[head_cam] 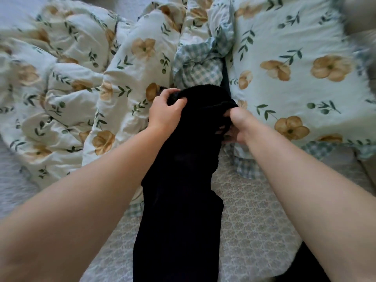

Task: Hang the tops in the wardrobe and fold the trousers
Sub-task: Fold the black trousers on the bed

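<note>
Head: left hand (165, 116), right hand (238, 125) grip trousers (179, 200) (far-end).

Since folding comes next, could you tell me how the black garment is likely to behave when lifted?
Probably floppy: the black garment bunches where the left hand and right hand grip it and trails limply below. Likely light, being thin-looking cloth. Its fuzzy-looking top edge should resist slipping.

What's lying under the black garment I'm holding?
The patterned sheet shows on both sides of the black garment, and the floral duvet at its upper left. Whatever lies directly beneath the cloth is covered.
</note>
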A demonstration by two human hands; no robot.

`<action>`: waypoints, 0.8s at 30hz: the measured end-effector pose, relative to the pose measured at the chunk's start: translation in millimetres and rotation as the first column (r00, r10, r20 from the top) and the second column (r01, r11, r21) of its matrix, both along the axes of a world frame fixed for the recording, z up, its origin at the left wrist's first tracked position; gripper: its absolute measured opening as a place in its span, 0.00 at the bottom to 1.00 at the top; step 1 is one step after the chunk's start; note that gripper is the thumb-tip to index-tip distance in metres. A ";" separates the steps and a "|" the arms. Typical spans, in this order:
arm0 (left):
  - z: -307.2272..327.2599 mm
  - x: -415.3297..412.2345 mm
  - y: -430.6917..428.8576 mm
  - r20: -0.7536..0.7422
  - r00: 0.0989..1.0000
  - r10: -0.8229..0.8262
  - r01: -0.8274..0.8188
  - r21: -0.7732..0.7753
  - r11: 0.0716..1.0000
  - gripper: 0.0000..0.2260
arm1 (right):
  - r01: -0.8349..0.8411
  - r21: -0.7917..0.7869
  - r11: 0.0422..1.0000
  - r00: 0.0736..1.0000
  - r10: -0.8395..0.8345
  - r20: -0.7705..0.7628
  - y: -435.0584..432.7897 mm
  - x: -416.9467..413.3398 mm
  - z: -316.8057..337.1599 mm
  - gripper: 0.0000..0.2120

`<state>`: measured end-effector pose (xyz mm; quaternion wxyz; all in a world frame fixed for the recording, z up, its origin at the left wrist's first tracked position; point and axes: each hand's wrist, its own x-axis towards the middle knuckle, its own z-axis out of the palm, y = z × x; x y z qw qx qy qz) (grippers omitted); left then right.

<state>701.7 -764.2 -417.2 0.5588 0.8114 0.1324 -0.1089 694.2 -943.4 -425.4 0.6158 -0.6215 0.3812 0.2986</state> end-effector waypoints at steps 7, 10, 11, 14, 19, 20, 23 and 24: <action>34.1 -39.3 -1.8 0.014 0.897 -0.442 0.434 0.159 0.887 0.44 | 0.435 0.355 0.827 0.887 -0.462 -0.011 8.1 21.3 66.9 0.12; 38.6 -48.4 3.3 -0.050 0.779 -0.626 0.586 0.414 0.696 0.59 | 0.462 0.334 0.822 0.876 -0.481 -0.028 7.0 15.8 73.1 0.11; 38.1 -50.0 5.1 -0.076 0.739 -0.670 0.603 0.517 0.607 0.60 | 0.468 0.323 0.822 0.873 -0.487 -0.027 6.6 13.9 74.1 0.11; 30.5 -51.9 3.4 -0.045 0.744 -0.667 0.515 0.673 0.530 0.59 | 0.528 0.336 0.780 0.840 -0.538 -0.073 10.6 10.8 72.8 0.09; 19.8 -52.4 3.3 0.182 0.932 -0.314 0.264 0.254 0.931 0.35 | 0.430 0.231 0.873 0.901 -0.430 -0.051 9.7 7.1 71.7 0.10; 20.8 -49.4 9.1 0.155 0.920 -0.361 0.307 0.289 0.907 0.29 | 0.279 0.118 0.953 0.960 -0.278 -0.024 3.6 4.2 71.3 0.10; 42.6 -32.5 25.1 -0.172 0.743 -0.646 0.660 0.342 0.668 0.24 | -0.460 -0.098 0.883 0.872 0.428 -0.238 -18.3 -8.3 86.0 0.08; 55.0 -21.4 26.5 -0.329 0.650 -0.685 0.760 0.294 0.580 0.26 | -0.626 -0.097 0.774 0.753 0.568 -0.332 -23.7 -6.4 94.3 0.08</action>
